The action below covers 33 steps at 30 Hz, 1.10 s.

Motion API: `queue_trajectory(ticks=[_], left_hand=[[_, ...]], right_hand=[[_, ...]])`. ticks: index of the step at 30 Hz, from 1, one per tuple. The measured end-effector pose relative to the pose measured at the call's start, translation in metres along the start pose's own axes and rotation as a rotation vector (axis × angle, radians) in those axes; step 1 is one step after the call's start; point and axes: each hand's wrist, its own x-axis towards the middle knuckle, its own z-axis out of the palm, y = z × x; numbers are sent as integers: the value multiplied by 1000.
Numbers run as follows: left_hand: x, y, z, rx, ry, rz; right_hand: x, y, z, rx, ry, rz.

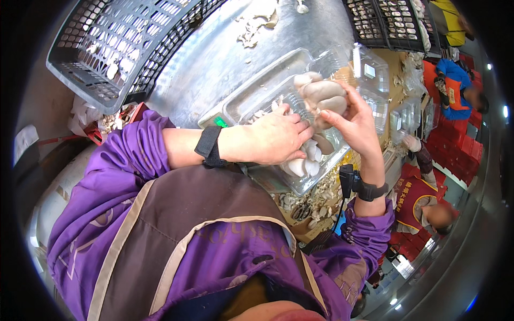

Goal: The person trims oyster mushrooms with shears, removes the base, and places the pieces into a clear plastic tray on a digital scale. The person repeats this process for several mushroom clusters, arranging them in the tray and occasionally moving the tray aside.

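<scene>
My right hand (357, 120) holds a cluster of grey oyster mushrooms (324, 94) between thumb and fingers, above the far right end of a clear plastic tray (311, 182). My left hand (277, 134) lies palm down over the tray, its fingers reaching down among pale mushrooms (307, 160). Its fingertips are partly hidden, so its grip is unclear. More mushroom stems show past its knuckles. The tray rests on a weighing scale (207, 120) with a lit green display (220, 121).
A grey plastic crate (108, 94) stands at upper left, a black crate (385, 44) of mushrooms at upper right. Mushroom pieces (257, 28) lie on the metal table (192, 68). Clear containers (371, 72), scissors (301, 210) and scraps lie rightward. Two co-workers (413, 200) are at right.
</scene>
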Motion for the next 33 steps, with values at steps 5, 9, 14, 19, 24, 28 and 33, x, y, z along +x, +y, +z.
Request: queue_trajectory(ticks=[5,9,14,19,24,28,33], left_hand=[[-5,3,-1,30,11,-10],[-9,2,5,30,98,18],[-13,5,7,83,111,39],[-28,13,-18,46,252,88],[-40,-18,-46,-147,637,-210],[-33,-43,-37,-300,392,-533],[-23,-58,-18,-522,378,-491]], right_hand=[[-2,7,20,-724,151,-446],[-6,14,42,-778,267,-487],[-14,12,42,-998,201,-429],[-15,13,40,-815,133,-407],[-21,15,52,-851,188,-402],[-24,17,59,-856,186,-425],[-25,20,56,-730,180,-326]])
